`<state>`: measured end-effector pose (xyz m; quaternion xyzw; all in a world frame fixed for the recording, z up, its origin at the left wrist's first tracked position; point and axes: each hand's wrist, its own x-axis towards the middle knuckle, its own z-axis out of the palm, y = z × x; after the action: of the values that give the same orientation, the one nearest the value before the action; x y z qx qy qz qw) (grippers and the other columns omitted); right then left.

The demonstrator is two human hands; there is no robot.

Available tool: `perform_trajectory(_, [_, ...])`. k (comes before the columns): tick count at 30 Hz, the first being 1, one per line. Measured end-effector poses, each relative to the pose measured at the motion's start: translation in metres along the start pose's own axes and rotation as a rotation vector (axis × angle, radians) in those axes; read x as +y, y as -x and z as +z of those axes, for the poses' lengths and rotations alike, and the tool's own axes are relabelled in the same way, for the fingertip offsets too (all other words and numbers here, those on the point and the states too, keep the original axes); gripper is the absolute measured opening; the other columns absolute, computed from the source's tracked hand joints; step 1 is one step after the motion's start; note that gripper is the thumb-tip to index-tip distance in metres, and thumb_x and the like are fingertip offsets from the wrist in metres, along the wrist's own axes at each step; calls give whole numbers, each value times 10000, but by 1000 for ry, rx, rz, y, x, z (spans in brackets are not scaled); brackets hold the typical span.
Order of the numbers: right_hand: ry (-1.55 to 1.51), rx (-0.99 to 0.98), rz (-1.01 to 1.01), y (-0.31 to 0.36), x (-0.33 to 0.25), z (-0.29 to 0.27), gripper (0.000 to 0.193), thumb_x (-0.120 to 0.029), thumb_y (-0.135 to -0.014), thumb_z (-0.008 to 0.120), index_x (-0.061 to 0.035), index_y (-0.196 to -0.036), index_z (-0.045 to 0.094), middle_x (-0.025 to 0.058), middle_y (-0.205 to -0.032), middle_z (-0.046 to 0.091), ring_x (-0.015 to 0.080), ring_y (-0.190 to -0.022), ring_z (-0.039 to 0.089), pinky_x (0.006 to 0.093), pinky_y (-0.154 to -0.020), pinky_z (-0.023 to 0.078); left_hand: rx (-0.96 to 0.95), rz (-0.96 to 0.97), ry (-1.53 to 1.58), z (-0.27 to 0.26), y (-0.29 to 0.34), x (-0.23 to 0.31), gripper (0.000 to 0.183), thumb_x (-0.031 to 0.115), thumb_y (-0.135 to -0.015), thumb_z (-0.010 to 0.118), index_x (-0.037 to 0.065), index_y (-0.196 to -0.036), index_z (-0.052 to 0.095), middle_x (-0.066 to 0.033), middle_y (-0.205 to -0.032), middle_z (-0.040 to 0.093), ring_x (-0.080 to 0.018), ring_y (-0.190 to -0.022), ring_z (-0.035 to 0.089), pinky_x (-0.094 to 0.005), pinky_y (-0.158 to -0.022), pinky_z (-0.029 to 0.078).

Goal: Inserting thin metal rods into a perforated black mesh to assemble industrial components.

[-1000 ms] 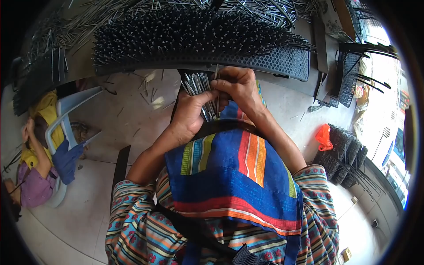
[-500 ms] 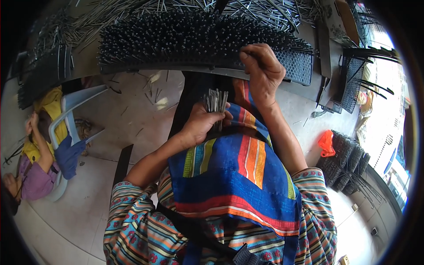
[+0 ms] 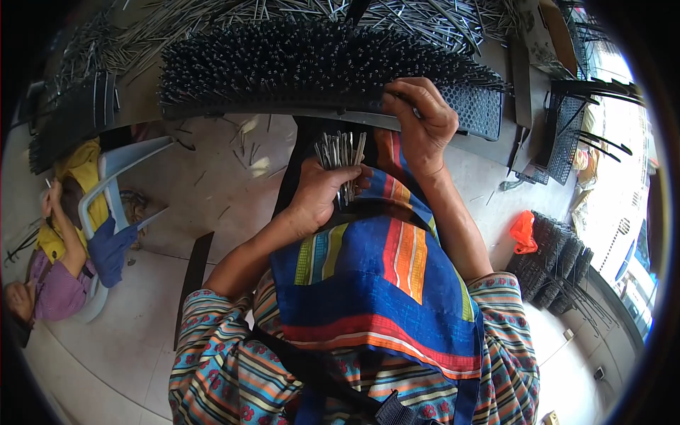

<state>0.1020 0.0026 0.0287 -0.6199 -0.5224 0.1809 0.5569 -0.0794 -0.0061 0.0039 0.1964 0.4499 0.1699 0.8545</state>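
My left hand [image 3: 320, 190] is wrapped round a bundle of thin grey metal rods [image 3: 345, 150], which stand up out of the fist above my lap. Past it lies a long black perforated tray [image 3: 476, 108], packed with upright metal rods [image 3: 312, 60] except at its right end. My right hand [image 3: 427, 124] is at the tray's near edge, where the bare holes begin. Its thumb and forefinger are pinched together, and whatever is between them cannot be made out.
Loose metal rods [image 3: 425, 18] are heaped behind the tray. On the left, another person [image 3: 62, 287] sits on a pale blue chair [image 3: 106, 191]. To the right are black wire racks [image 3: 556, 262] with an orange plastic bag [image 3: 523, 232]. An open box [image 3: 556, 35] stands at back right.
My left hand has risen slightly, and the rods in it have fanned out and lean more to the left. My right hand has dropped a little, still pinched at the tray's edge.
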Motion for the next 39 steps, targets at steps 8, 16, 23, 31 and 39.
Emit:
perform_trajectory(8, [223, -16, -19, 1, -2, 8, 164, 57, -725, 715, -8, -876, 703, 73, -796, 636, 130, -662, 603, 240, -589, 473, 18, -36, 30, -1, -2, -1, 110, 4, -821, 653, -12, -930, 642, -129, -812, 697, -203, -681, 680, -302, -567, 526])
perform_trajectory(16, [454, -95, -58, 2, -2, 9, 99, -42, -765, 705, 1, -853, 687, 77, -736, 640, 115, -615, 603, 258, -553, 466, 15, -32, 165, 0, -4, 2, 149, -39, -836, 621, 15, -973, 598, -145, -870, 681, -222, -748, 677, -317, -632, 554])
perform_trajectory(23, [-213, -410, 786, 31, -8, -5, 74, -47, -799, 698, 16, -829, 671, 8, -663, 611, 55, -586, 537, 225, -509, 434, -65, 23, 132, 9, -4, 5, 201, -31, -835, 629, 12, -1030, 607, -132, -895, 678, -222, -771, 679, -341, -655, 568])
perform_trajectory(31, [-289, 92, 517, 17, -16, -16, 29, -26, -847, 666, -7, -867, 675, -34, -685, 578, 13, -573, 450, 161, -513, 338, 63, -39, 52, 4, -4, 10, 173, 17, -855, 597, -9, -1023, 627, -119, -850, 681, -217, -731, 679, -337, -623, 565])
perform_trajectory(39, [104, 26, 30, -7, -15, -13, 87, 54, -770, 658, 16, -848, 644, 54, -788, 596, 107, -708, 552, 226, -625, 429, -99, 3, -156, -10, 4, -7, 220, 29, -778, 663, -22, -992, 650, -116, -841, 693, -176, -745, 672, -308, -668, 534])
